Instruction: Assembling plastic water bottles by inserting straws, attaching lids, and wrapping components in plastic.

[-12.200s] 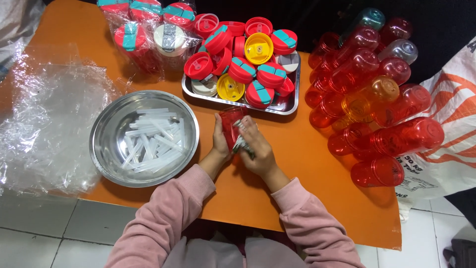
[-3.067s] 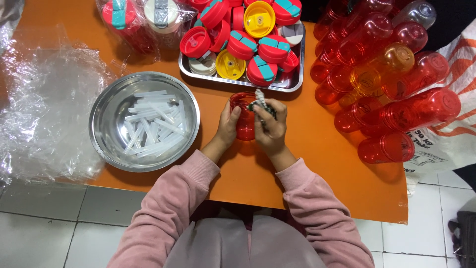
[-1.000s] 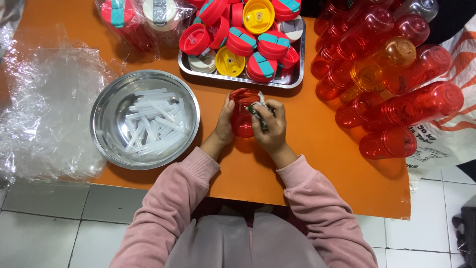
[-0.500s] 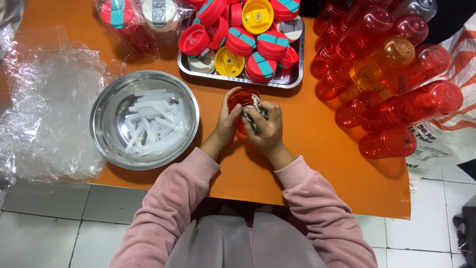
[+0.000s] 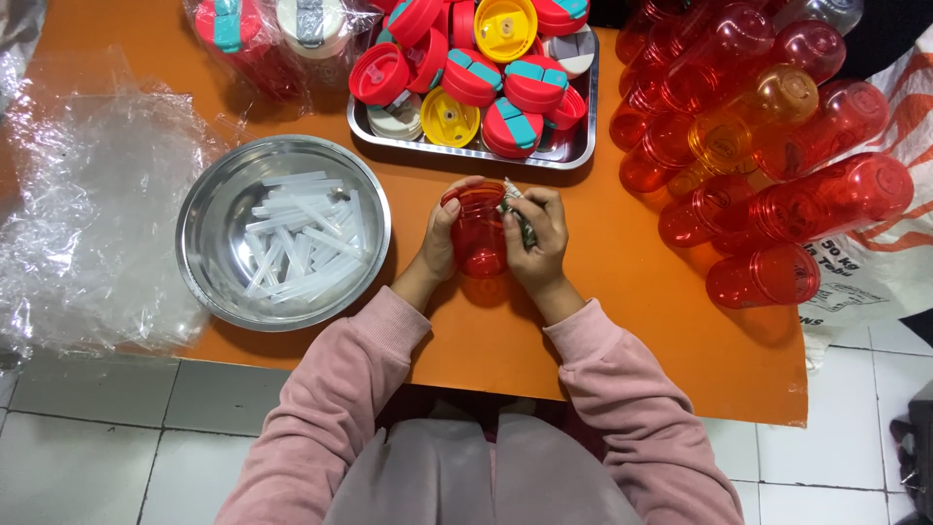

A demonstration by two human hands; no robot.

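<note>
The left hand (image 5: 439, 243) and right hand (image 5: 537, 238) clasp a red cup (image 5: 478, 231) between them on the orange counter (image 5: 632, 292); the right also pinches a small folded slip (image 5: 515, 204); a steel bowl (image 5: 209, 243) of clear straws sits left of the hands.

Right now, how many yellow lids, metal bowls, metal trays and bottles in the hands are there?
Yellow lids: 2
Metal bowl: 1
Metal tray: 1
Red bottle held by left hand and right hand: 1
Total: 5
</note>
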